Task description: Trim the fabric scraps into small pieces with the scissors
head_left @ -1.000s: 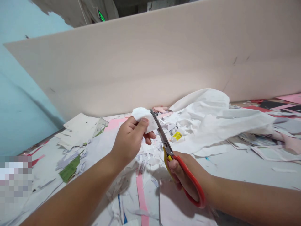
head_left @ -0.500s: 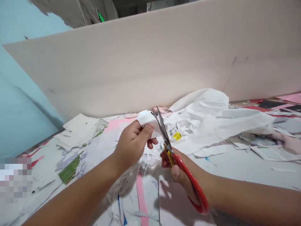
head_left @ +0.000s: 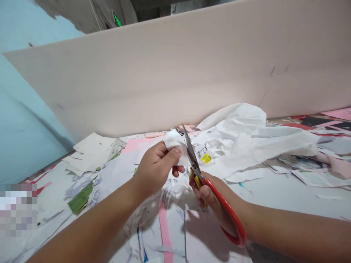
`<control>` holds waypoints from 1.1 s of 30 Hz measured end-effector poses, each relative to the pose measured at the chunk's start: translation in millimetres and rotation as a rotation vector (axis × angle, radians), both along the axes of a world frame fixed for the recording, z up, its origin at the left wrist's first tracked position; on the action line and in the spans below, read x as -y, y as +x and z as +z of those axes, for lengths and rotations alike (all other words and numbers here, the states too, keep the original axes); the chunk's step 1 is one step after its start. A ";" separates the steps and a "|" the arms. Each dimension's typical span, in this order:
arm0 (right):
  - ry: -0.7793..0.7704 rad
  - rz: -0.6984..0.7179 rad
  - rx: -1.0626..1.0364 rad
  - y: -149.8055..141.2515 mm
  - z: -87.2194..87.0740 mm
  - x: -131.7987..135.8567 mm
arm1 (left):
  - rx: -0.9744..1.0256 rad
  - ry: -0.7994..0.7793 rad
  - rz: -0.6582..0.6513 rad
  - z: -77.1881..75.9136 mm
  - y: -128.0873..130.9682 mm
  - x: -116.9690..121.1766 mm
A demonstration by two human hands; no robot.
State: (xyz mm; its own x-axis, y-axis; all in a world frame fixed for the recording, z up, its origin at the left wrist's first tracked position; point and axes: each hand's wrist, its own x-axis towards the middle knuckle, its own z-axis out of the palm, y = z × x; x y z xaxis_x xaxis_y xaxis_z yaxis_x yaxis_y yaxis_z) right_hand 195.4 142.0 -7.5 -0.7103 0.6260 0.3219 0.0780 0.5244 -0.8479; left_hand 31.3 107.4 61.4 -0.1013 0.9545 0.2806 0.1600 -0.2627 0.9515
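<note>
Between thumb and fingers, my left hand (head_left: pixel 156 164) pinches a small piece of white fabric (head_left: pixel 175 141). My right hand (head_left: pixel 210 195) is closed around the handles of red-handled scissors (head_left: pixel 193 157), and a yellow part shows near their pivot. The blades point up and away from me and stand slightly apart, right at the fabric's right edge. Part of one blade is hidden behind the cloth. Both hands are raised above a table strewn with scraps.
A large crumpled white cloth (head_left: pixel 241 128) lies right of centre. Off-white sheets (head_left: pixel 94 149) and a green scrap (head_left: pixel 80 198) are on the left. One pink strip (head_left: pixel 165 230) runs toward me. A tall pale board (head_left: pixel 170 73) stands across the back, beside a blue wall (head_left: pixel 24 109).
The right hand and scissors have shifted slightly right and toward me. In my left hand the white fabric has turned a little and moved right; the scissor blades now overlap its edge.
</note>
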 end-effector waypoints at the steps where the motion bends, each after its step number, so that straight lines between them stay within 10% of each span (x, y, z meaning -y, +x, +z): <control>1: -0.054 -0.004 -0.017 -0.3 1.4 -0.2 | 0.001 -0.051 -0.056 1.0 -1.2 -0.3; 10: -0.368 0.037 -0.262 -2.1 13.5 -11.4 | -0.362 -0.548 -0.564 4.9 -8.6 0.0; 33: -0.346 -0.219 -0.175 -1.8 21.6 -7.1 | -0.214 -0.343 -0.199 -5.7 -5.3 -12.3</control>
